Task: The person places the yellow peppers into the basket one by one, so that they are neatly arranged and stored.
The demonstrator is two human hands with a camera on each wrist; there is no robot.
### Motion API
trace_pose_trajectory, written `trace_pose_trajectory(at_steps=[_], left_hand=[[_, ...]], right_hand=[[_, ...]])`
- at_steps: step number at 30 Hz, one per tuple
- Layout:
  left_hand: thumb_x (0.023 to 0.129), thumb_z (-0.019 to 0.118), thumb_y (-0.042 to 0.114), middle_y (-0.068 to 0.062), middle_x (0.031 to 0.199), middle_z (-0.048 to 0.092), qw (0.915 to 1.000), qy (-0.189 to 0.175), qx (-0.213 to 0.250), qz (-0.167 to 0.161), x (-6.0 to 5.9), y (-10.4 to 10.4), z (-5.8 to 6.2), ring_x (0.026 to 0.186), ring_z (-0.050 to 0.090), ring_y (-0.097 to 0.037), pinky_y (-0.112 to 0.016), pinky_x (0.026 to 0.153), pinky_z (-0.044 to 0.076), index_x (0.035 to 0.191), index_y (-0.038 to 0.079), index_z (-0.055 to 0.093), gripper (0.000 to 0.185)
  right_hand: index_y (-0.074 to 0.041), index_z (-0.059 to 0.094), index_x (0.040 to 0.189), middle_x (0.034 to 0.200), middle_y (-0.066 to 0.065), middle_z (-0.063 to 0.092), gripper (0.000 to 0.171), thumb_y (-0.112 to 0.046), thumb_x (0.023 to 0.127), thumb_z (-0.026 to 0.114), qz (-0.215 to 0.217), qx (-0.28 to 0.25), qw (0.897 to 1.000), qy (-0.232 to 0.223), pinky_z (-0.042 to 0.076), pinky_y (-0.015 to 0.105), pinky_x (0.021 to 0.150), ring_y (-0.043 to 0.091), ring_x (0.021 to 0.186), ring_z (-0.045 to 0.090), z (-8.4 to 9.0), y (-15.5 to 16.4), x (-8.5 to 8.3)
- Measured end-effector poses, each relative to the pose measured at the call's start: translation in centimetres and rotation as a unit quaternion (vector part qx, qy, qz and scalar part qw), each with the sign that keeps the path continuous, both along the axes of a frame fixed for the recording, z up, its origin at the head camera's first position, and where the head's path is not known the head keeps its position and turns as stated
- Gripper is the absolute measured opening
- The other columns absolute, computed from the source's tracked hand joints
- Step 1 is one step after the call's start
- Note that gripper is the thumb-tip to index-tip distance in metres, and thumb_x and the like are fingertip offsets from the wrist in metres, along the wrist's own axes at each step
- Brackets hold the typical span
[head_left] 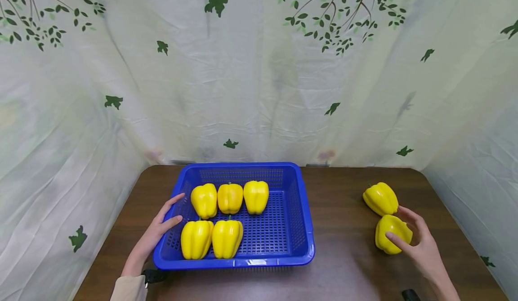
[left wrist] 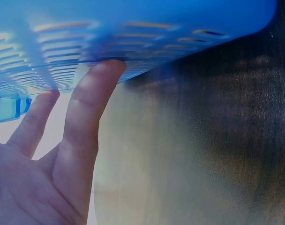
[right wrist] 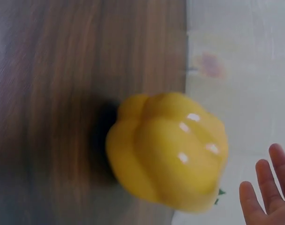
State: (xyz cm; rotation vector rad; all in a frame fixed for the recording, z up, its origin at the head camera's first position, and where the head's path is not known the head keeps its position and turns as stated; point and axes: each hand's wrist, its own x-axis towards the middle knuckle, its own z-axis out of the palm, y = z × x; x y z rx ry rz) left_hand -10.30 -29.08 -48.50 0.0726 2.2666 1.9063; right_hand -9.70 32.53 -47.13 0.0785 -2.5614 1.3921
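Note:
Several yellow bell peppers (head_left: 228, 239) sit in a blue perforated basket (head_left: 286, 261), three in a back row and two in front. At the basket's left side, my left hand (head_left: 158, 226) has its fingers extended on the rim; the left wrist view shows its fingertips (left wrist: 112, 70) against the slotted wall. My right hand (head_left: 421, 242) is spread around the nearer of two yellow bell peppers (head_left: 390, 234) on the table's right. In the right wrist view its fingers (right wrist: 269, 187) are straight and apart from the pepper (right wrist: 168, 150). Behind it lies the other pepper (head_left: 380, 198), tilted.
The brown wooden table (head_left: 336, 220) extends under the basket and both loose peppers. A white curtain (head_left: 259, 80) with leaf prints hangs along the back and both sides. A dark strap (head_left: 154, 276) is on the left wrist.

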Motion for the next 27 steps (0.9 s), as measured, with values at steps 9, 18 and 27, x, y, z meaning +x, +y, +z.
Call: trace_pose_trajectory(at_steps=[9,18,27], left_hand=[[0.1,0.045,0.021,-0.02,0.155,0.005,1.0,-0.005,-0.002,0.003,0.0,0.0,0.1,0.127,0.029,-0.056,-0.059,0.083,0.049,0.151,0.024,0.019,0.058],[0.1,0.046,0.022,-0.019,0.155,0.004,0.9999,-0.011,-0.001,0.007,0.0,0.1,0.2,0.126,0.03,-0.056,-0.058,0.083,0.049,0.151,0.025,0.019,0.058],[0.1,0.045,0.023,-0.019,0.155,0.004,0.9999,-0.013,-0.001,0.01,0.2,0.2,0.2,0.127,0.03,-0.056,-0.058,0.083,0.049,0.151,0.025,0.019,0.058]], right_hand=[[-0.004,0.027,0.148,0.144,0.023,0.022,0.075,-0.021,0.089,0.069,-0.012,0.002,0.998,-0.069,0.007,0.067,0.105,0.045,0.132,0.014,-1.1,1.2,0.0],[0.0,0.024,0.147,0.143,0.029,0.02,0.079,-0.024,0.088,0.07,-0.015,0.026,0.996,-0.084,0.017,0.073,0.096,0.049,0.126,0.015,-2.5,1.8,-0.3],[0.003,0.024,0.145,0.14,0.034,0.018,0.083,-0.019,0.083,0.075,-0.015,0.047,0.996,-0.078,0.025,0.067,0.088,0.051,0.12,0.023,-3.8,1.6,-0.4]])
